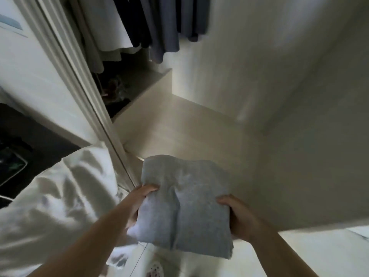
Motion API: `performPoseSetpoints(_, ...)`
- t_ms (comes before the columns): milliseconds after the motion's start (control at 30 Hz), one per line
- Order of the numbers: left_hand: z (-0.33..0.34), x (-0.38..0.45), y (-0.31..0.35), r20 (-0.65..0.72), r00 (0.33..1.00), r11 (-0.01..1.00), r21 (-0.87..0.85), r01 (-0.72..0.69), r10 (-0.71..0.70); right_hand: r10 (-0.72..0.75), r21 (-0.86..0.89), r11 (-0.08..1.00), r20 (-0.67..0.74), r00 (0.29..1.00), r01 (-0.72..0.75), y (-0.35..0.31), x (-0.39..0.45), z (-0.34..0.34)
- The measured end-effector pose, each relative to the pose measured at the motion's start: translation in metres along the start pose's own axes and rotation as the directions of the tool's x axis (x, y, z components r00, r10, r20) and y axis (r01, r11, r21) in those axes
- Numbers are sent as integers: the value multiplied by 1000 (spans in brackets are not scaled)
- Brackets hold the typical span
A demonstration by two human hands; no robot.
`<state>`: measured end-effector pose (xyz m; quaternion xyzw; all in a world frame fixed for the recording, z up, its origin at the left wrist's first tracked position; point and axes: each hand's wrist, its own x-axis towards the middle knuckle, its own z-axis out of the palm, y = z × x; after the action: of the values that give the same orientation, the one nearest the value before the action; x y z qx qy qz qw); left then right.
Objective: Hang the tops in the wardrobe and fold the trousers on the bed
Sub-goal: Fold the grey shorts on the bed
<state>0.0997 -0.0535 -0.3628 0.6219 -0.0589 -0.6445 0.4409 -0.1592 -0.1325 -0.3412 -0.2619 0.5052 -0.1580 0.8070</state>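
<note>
Now two hands, left hand point(142, 198) and right hand point(240, 218), curl fingers around one folded grey garment point(185, 212)

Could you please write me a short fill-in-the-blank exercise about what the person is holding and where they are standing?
1. The folded grey garment is held by ____ hands.
2. The left hand has its grip on the garment's ____ edge.
3. Dark clothes ____ inside the open wardrobe.

Missing words: both; left; hang
</note>
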Motion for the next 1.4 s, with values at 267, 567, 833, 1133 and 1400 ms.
performPoseSetpoints(267, 26, 92, 69, 95, 994, 982, 185, 32, -51, -19, 151, 988, -111, 994, 35, -37, 67, -20)
performPoseSetpoints(567, 71, 218, 169, 184, 983, 921, 378, -95, 26, -27, 197, 978, -180, 983, 63, -119, 167, -46)
performPoseSetpoints(833, 71, 343, 185, 99, 962, 644, 725, -244, 253, -163, 112, 972, -308, 937, 206, -126, 267, -69)
performPoseSetpoints(1133, 55, 360, 155, 121, 715, 198, 917, -346, 689, -607, -739, 674, -554, 570, -2, -76, 292, -54)
performPoseSetpoints(1400, 62, 355, 104, 687, 627, -464, 720, -516, 368, -721, -998, 36, -67, 689, -59, -78, 318, -24)
